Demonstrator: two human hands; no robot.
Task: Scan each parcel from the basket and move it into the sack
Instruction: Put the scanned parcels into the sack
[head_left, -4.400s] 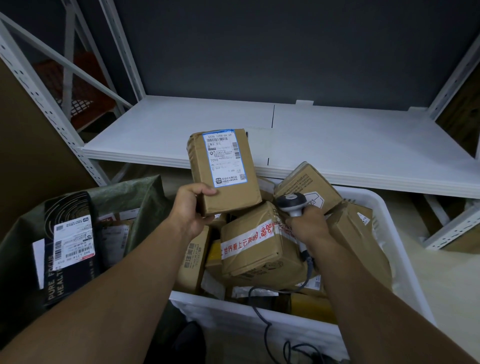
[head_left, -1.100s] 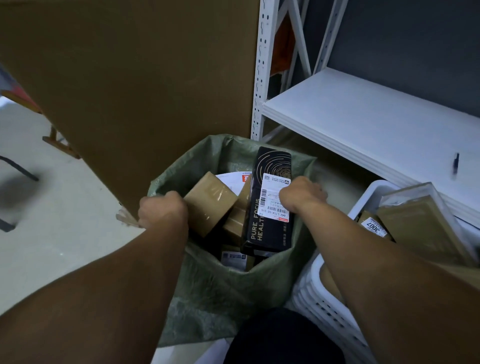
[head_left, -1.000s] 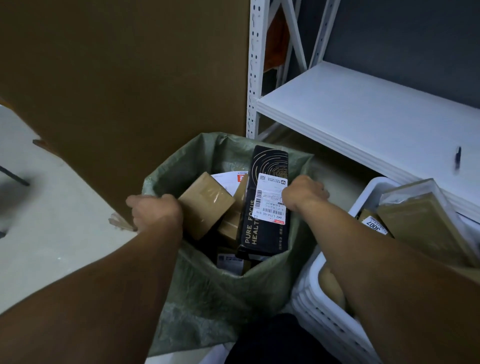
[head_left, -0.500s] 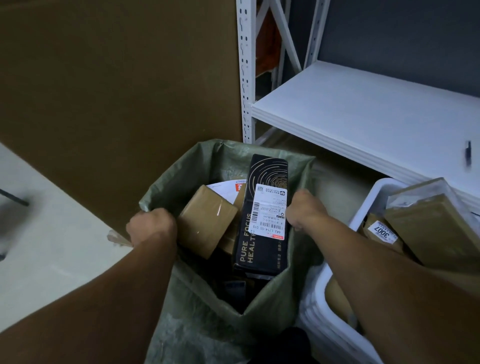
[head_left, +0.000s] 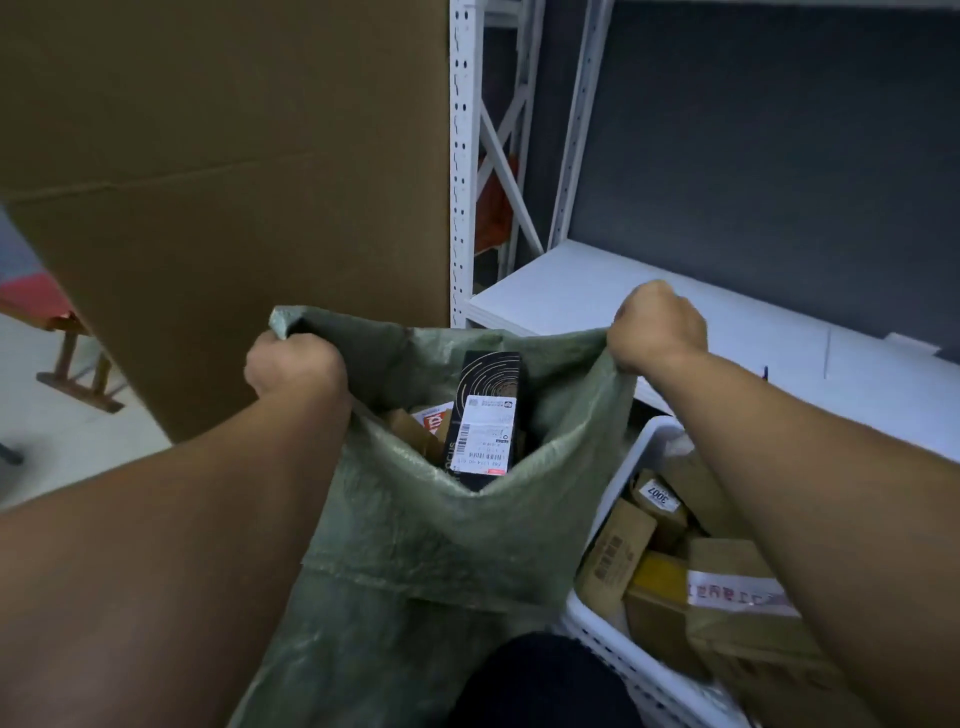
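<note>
**A:** Obs. 1. The green woven sack (head_left: 441, 545) is held at its mouth by both hands. The left hand (head_left: 293, 364) is fisted round the sack's left rim. The right hand (head_left: 657, 327) is fisted round the right rim and sits a little higher. Each hand grips fabric only.

**B:** Reason for that hold?

**A:** Judgement: the fabric is limp. Pulling the rim up and apart spreads the mouth and probably lets the load settle lower, making room.

**B:** What is in the sack?

**A:** A black box (head_left: 485, 421) with a white barcode label stands on end at mid-mouth, showing above the dip in the sack's near rim. Brown parcels and a red-and-white one lie to its left, half hidden by fabric.

**B:** Unprocessed stock?

**A:** The white basket (head_left: 631, 467) stands right of the sack, apparently pressed against it. It holds a parcel labelled 3007 (head_left: 658, 496), a tape-bound carton (head_left: 737, 597) and more, partly hidden behind the right forearm.

**B:** Surroundings?

**A:** A large cardboard sheet (head_left: 223, 182) stands behind and left of the sack. A white rack shelf (head_left: 571, 291) lies behind and to its right.

**B:** Status?

**A:** Judgement: partway. With parcels left in the basket, the likely next step is to release the rim and go back to it.
</note>
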